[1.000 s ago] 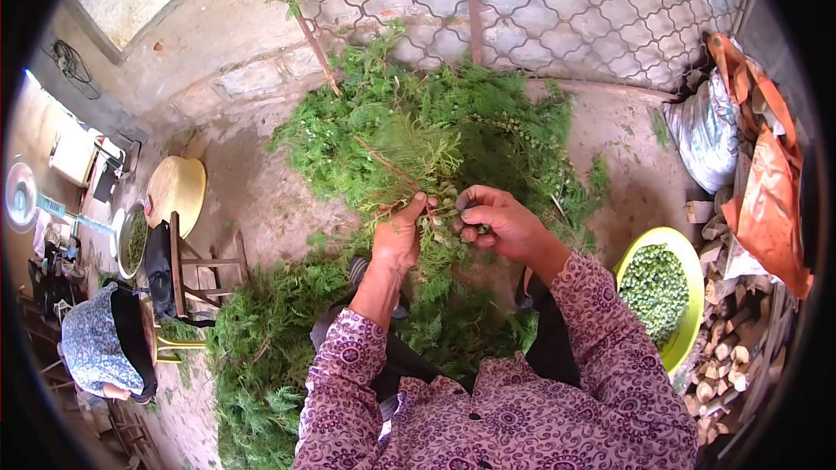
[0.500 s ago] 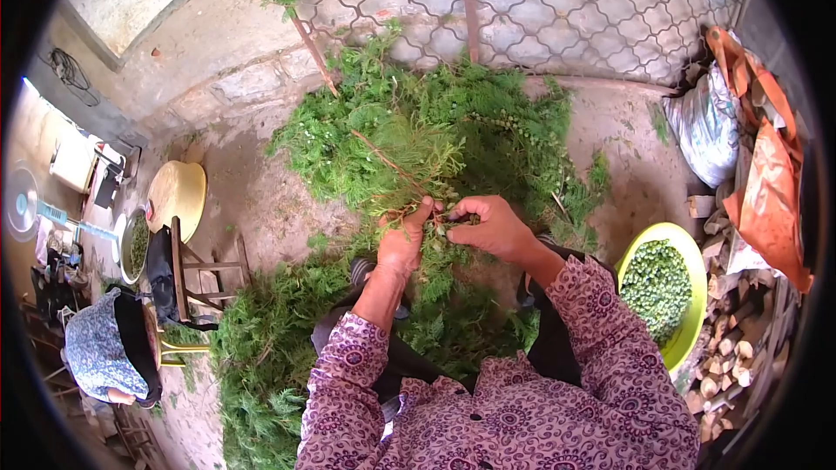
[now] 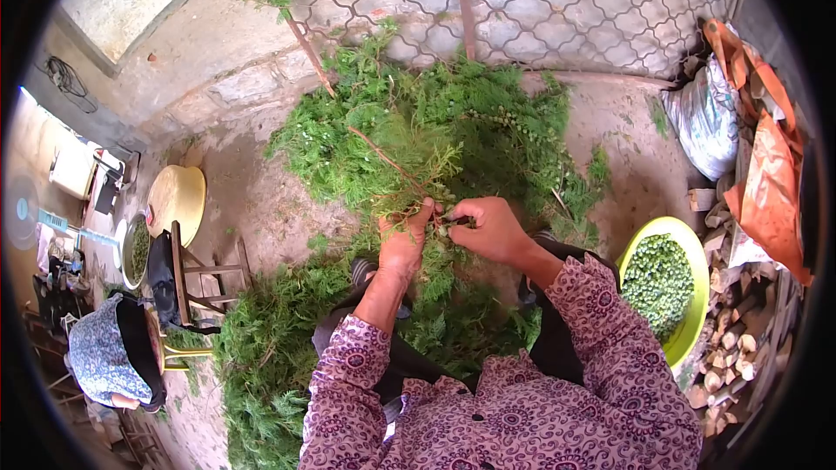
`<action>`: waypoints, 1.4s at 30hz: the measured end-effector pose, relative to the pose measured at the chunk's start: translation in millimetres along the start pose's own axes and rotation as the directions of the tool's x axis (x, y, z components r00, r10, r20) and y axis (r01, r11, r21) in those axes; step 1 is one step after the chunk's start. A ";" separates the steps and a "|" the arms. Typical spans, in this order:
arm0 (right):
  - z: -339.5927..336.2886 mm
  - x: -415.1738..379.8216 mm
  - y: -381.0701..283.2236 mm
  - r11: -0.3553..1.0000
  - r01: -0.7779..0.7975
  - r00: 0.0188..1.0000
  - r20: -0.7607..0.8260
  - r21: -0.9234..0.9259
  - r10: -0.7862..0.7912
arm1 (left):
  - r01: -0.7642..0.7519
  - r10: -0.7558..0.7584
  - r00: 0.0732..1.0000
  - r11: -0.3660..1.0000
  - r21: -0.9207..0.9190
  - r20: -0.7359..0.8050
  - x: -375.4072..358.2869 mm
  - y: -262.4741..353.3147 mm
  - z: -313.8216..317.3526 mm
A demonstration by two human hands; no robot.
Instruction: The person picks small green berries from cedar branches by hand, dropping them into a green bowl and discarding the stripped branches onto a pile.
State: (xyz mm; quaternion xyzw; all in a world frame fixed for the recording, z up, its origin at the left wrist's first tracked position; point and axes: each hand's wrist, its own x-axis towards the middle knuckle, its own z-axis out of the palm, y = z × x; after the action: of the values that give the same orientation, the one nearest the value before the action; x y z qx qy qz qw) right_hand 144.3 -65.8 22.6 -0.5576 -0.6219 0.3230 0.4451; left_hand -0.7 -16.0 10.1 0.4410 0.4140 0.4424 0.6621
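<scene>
My left hand (image 3: 402,242) is closed around a leafy evergreen branch (image 3: 387,159), whose reddish bare stem points up and to the left. Close beside it, my right hand (image 3: 489,228) pinches at the sprigs with thumb and forefinger. Whatever sits between those fingertips is too small to make out. Beyond both hands spreads a heap of green evergreen cuttings (image 3: 514,113). At my right, a yellow-green basin (image 3: 699,296) holds a mass of small pale green berries or cones (image 3: 655,283).
More cuttings (image 3: 270,357) lie left of my legs. Split firewood (image 3: 731,357), an orange sheet (image 3: 766,200) and a white sack (image 3: 704,117) line the right side. A wire mesh (image 3: 557,9) stands ahead. Another person (image 3: 109,352) bends at far left, near a wooden stool (image 3: 205,274).
My right hand's fingers have drawn closer together near the branch. The left hand keeps its hold in nearly the same place. The view has shifted slightly.
</scene>
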 end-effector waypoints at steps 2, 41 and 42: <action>-0.2 -0.1 -2.6 1.000 0.008 1.000 0.025 -0.029 -0.007 | 0.009 -0.009 1.000 1.000 0.011 -0.016 -0.1 0.3 -0.6; 1.0 5.3 -0.9 0.945 -0.218 0.961 0.221 0.242 0.165 | -0.186 0.182 0.982 0.979 -0.081 -0.059 -0.7 -3.5 -4.4; 0.4 5.3 -4.4 0.946 -0.217 0.961 0.221 0.242 0.164 | -0.182 0.176 0.982 0.976 -0.117 -0.062 -0.9 -4.9 -4.1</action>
State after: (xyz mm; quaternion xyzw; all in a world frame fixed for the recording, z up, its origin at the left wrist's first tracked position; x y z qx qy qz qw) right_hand 142.3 -61.3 27.5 -0.5162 -0.5571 0.4984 0.4180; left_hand -3.7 -17.0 4.4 0.4235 0.3617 0.5361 0.6344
